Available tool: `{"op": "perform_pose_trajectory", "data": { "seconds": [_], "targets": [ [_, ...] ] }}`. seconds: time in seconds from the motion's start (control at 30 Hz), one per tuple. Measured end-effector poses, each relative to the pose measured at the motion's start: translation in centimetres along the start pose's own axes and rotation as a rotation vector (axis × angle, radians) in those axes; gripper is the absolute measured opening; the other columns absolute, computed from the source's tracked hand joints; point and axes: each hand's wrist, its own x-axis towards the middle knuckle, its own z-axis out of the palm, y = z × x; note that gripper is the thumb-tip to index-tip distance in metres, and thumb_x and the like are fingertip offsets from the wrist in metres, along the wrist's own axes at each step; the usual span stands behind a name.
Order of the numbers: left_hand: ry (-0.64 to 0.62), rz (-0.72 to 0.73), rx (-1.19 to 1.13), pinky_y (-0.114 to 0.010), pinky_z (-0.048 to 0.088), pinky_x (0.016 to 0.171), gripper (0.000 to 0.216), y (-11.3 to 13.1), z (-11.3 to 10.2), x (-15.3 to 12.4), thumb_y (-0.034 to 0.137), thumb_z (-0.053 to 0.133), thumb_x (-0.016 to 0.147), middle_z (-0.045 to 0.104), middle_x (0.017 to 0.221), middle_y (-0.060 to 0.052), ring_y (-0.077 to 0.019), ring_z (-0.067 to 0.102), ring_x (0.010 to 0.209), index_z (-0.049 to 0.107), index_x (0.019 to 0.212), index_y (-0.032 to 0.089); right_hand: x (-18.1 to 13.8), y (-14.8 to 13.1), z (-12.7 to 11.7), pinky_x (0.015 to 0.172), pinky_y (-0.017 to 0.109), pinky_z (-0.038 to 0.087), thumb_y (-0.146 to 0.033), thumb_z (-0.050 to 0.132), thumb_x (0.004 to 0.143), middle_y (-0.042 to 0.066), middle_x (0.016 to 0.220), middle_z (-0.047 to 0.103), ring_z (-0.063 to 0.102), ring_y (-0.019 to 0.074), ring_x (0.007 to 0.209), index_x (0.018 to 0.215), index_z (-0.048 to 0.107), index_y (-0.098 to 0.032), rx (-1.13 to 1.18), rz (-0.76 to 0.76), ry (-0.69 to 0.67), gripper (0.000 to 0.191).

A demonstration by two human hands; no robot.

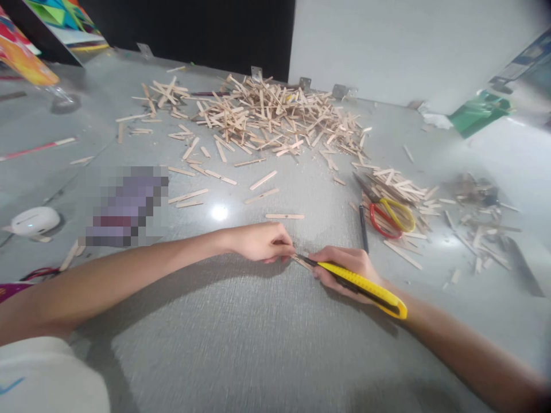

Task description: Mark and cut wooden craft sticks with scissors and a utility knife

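Note:
My right hand [346,264] is closed around a yellow utility knife [365,287], its dark tip pointing left toward my other hand. Pinched in the fingers of my left hand [267,242] is a small wooden craft stick [303,262], which reaches toward the right hand under the knife's blade end. The knife tip is at or very near the stick; whether it touches I cannot tell. Just beyond my hands another craft stick [284,217], with a dark mark at its middle, lies flat on the grey table [241,332].
A big heap of craft sticks [275,115] lies at the back. Scissors with red and yellow handles [391,218] rest on more sticks at the right, beside a dark pen [364,228]. At the left are a white computer mouse [35,221] and a blurred-out purple object [127,206].

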Motion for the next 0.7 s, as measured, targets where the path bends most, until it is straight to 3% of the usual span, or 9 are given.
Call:
{"op": "perform_pose_trajectory", "data": {
  "seconds": [0.57, 0.7],
  "targets": [
    [0.003, -0.002, -0.026, -0.022, 0.036, 0.051, 0.037, 0.19, -0.10, -0.07, 0.028, 0.056, 0.108, 0.055, 0.053, 0.003, -0.0104, 0.046, 0.048, 0.065, 0.074, 0.018, 0.12, -0.03, -0.15, 0.055, 0.023, 0.055, -0.016, 0.065, 0.105, 0.002, 0.080, 0.080, 0.073, 0.0132, 0.058, 0.111, 0.075, -0.020, 0.007, -0.023, -0.013, 0.013],
    [0.064, 0.008, -0.110, -0.022, 0.035, 0.046, 0.031, 0.81, 0.34, -0.35, 0.031, 0.052, 0.112, 0.055, 0.054, 0.004, -0.0102, 0.045, 0.043, 0.063, 0.086, 0.018, -0.54, -0.27, -0.15, 0.050, 0.026, 0.054, -0.021, 0.068, 0.105, 0.000, 0.077, 0.079, 0.070, 0.0144, 0.051, 0.119, 0.074, -0.025, -0.004, 0.043, 0.130, 0.015]
  ]
}}
